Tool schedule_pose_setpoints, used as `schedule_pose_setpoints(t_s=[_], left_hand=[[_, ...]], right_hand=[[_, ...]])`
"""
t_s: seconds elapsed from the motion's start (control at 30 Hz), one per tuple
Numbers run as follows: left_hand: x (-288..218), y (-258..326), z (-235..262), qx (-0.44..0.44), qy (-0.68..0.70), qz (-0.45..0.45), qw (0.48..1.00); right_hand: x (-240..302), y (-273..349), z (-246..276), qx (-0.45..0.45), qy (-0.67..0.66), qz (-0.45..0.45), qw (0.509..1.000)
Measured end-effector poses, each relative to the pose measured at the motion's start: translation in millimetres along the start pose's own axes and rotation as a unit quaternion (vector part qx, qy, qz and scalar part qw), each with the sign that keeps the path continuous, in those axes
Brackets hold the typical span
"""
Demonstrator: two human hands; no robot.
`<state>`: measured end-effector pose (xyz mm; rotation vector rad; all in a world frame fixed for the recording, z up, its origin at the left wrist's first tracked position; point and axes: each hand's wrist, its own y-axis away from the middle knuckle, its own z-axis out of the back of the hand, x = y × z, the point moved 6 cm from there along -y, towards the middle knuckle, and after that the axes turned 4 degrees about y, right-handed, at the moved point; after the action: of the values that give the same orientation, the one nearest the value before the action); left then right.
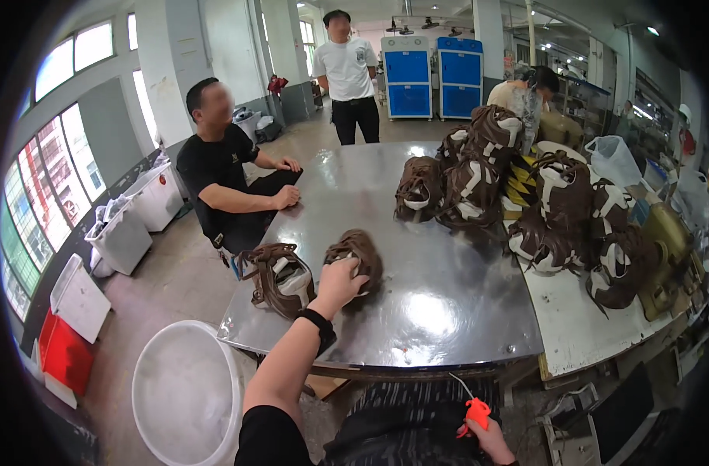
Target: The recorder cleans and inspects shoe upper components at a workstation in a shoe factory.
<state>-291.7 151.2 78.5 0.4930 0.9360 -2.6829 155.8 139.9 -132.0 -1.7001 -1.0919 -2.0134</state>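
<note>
just left of the held shoe [360, 245], another shoe [286, 281] stands on the table [447, 268].

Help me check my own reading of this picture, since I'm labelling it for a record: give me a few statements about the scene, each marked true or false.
1. The left hand is on a brown shoe. True.
2. The right hand holds a tool with a blue handle. False: the handle of the tool is orange.
3. Another brown shoe stands to the left of the one under the left hand. True.
4. The black wristband is on the right wrist. False: it is on the left one.
5. The round white tub stands on the metal table. False: it is on the floor.
6. More brown shoes are gathered toward the right. True.
</note>
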Motion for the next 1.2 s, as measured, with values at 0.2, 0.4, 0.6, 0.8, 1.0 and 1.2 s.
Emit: schedule_pose_setpoints(t_s=[0.2, 0.4, 0.6, 0.8, 1.0, 1.2], left_hand=[[-20.0, 49.4, -42.4, 0.092, 0.634, 0.237, 0.730], [-13.4, 90.4, -67.1, -0.006, 0.644, 0.254, 0.721], [-11.6, 94.5, -77.9, 0.004, 0.624, 0.277, 0.731], [-16.1, 96.0, -71.7, 0.015, 0.611, 0.291, 0.736], [-11.8, 86.0, -74.8, 0.023, 0.622, 0.342, 0.704], [-8.0, 85.9, -77.2, 0.024, 0.620, 0.407, 0.670]], right_hand=[[12.0, 4.5, -2.4, 0.004, -0.027, 0.035, 0.999], [79.9, 21.6, -3.3, 0.018, 0.093, 0.124, 0.988], [137.2, 2.4, -14.0, -0.029, 0.139, 0.101, 0.985], [169.5, -11.6, -29.2, -0.071, 0.376, 0.131, 0.915], [190.0, -31.7, -11.5, -0.180, 0.386, 0.164, 0.890], [219.5, -58.4, -65.3, -0.119, 0.392, 0.226, 0.884]])
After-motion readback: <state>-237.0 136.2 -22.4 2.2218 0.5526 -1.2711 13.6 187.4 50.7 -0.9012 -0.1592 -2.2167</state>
